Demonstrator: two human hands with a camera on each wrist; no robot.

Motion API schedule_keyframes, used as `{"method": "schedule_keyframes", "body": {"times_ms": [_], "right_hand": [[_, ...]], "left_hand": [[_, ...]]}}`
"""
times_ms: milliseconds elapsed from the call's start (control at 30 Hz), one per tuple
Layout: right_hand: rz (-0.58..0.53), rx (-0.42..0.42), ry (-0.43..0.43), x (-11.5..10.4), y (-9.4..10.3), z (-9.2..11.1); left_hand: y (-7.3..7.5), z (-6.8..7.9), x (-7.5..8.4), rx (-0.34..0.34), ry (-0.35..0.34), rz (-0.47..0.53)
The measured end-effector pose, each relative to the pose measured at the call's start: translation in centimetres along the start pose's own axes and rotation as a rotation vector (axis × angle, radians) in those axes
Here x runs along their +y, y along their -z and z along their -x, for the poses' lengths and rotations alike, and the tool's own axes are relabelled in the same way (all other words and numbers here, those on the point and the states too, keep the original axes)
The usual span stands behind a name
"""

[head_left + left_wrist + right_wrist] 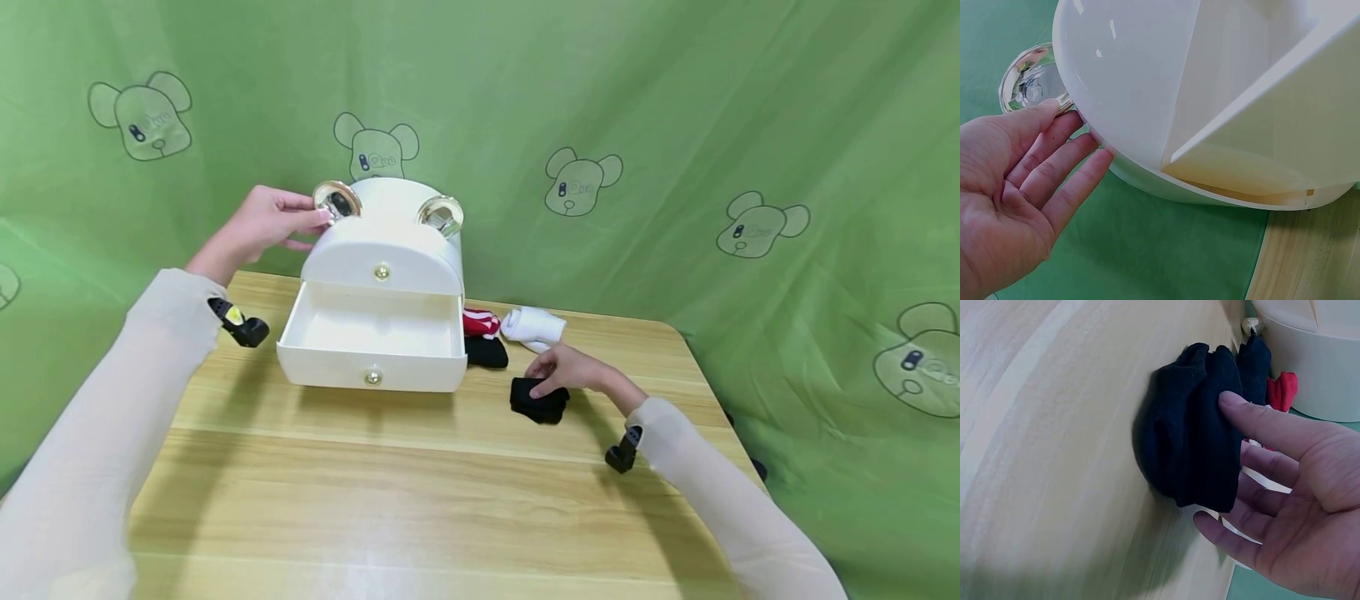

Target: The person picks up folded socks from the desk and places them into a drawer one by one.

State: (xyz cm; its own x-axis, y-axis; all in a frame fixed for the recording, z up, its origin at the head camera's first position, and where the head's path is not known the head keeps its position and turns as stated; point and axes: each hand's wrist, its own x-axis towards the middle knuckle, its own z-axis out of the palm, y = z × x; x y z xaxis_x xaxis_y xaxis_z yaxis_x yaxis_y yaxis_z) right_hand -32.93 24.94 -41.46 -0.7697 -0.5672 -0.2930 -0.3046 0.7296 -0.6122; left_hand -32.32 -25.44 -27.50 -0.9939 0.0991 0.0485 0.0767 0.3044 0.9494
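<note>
A white drawer box (408, 242) with a rounded top stands at the back of the table, its lower drawer (330, 369) pulled out. Two round gold-rimmed ornaments stick up from its top. My left hand (273, 221) pinches the left gold-rimmed ornament (1032, 78) between thumb and fingers, the other fingertips beside the box's curved side. To the right of the box, my right hand (566, 368) grips a folded black sock bundle (1191, 431), thumb on its near face and fingers behind. The bundle is close over the tabletop.
Between the box and my right hand lie a red-and-white sock bundle (480, 322), another black bundle (487, 352) and a rolled white sock (534, 325). A green curtain (645, 100) hangs behind the wooden table (420, 500).
</note>
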Motion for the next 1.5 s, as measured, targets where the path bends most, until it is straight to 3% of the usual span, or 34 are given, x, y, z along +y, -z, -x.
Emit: {"method": "schedule_keyframes", "body": {"times_ms": [567, 900, 1200, 1500], "right_hand": [[-0.013, -0.098, 0.000, -0.4, 0.3, 0.2], [-0.070, -0.061, 0.044, -2.4, 2.3, 0.3], [-0.135, -0.090, 0.005, -6.5, 5.6, 1.0], [-0.167, -0.109, 0.079, -12.9, 8.7, 1.5]], "left_hand": [[-0.1, 0.2, 0.2, 0.000, -0.001, 0.013], [-0.1, 0.3, 0.2, 0.003, -0.005, -0.006], [-0.1, 0.2, 0.2, -0.003, -0.005, -0.022], [0.0, 0.2, 0.1, -0.003, -0.003, -0.023]]}}
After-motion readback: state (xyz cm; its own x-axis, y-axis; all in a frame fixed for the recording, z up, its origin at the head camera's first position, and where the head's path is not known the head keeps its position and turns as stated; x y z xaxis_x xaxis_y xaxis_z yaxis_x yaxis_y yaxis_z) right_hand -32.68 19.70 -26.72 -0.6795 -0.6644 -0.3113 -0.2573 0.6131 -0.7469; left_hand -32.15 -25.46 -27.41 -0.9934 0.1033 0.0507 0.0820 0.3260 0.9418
